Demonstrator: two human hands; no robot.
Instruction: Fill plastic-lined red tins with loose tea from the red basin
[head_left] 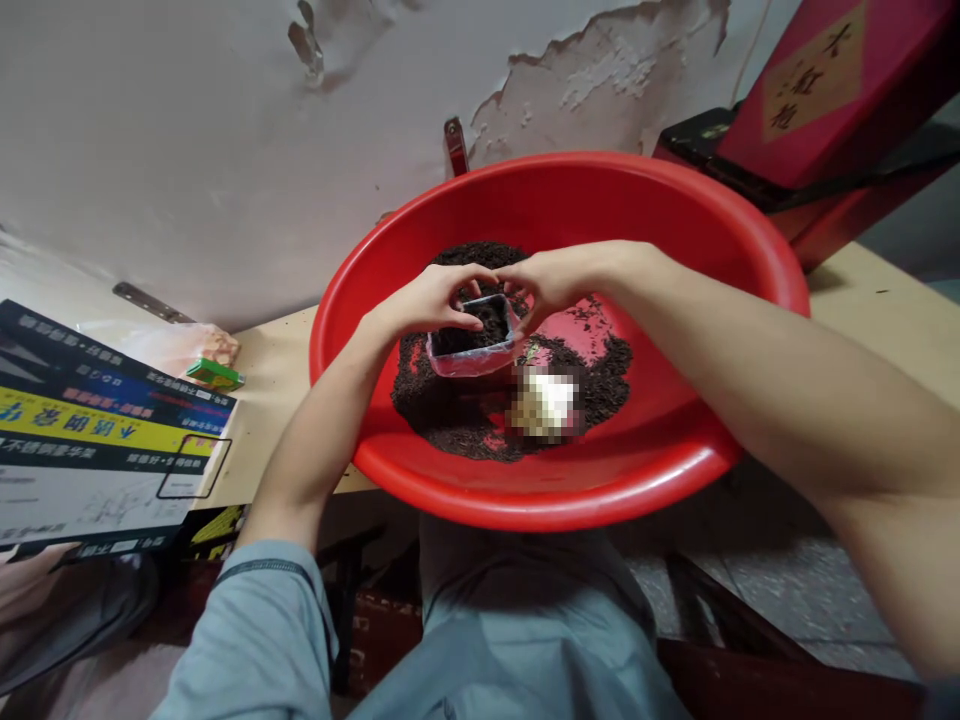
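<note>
1. Small square pot (477, 338): filled with dark soil, tilted, resting on the soil heap (450, 400) inside the red basin (675, 250).
2. Our left hand (435, 298): fingers curled, gripping the pot's left rim.
3. Our right hand (551, 275): fingers bent over the right rim, holding it.
4. Basin sits on the worktop (885, 300); printed boxes (97, 420) well to its left.

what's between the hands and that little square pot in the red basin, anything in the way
Nothing visible. The left hand and right hand already touch the small square pot at its rim, over the dark soil in the red basin. A blurred pale item lies beside the pot, nearer the person, apart from both hands.
</note>
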